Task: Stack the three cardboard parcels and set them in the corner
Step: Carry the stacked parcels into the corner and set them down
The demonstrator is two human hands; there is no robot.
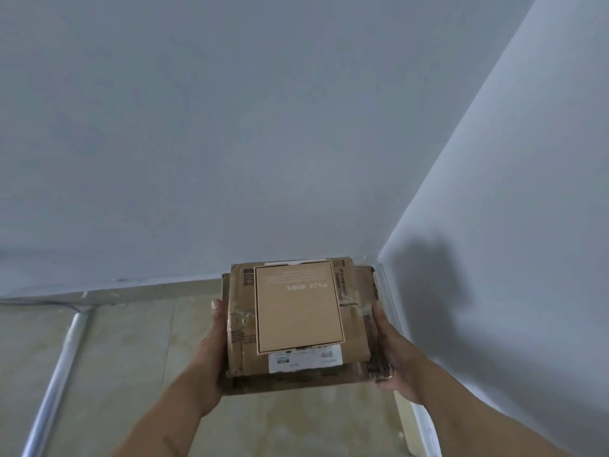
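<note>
The stack of three cardboard parcels point(296, 324) sits between the two hands, clamped from both sides. The left hand point(216, 351) presses flat against the stack's left face, thumb up along the edge. The right hand point(390, 351) presses against the right face, fingers wrapped under the lower corner. The top parcel point(298, 306), a smooth tan box, lies on the middle parcel point(329, 356), which carries a white label; the bottom parcel point(296, 382) projects toward the wrists. Beyond the fingertips, the stack's far edge is near the wall corner point(379, 258). Whether it rests on the floor point(131, 357) cannot be determined.
</note>
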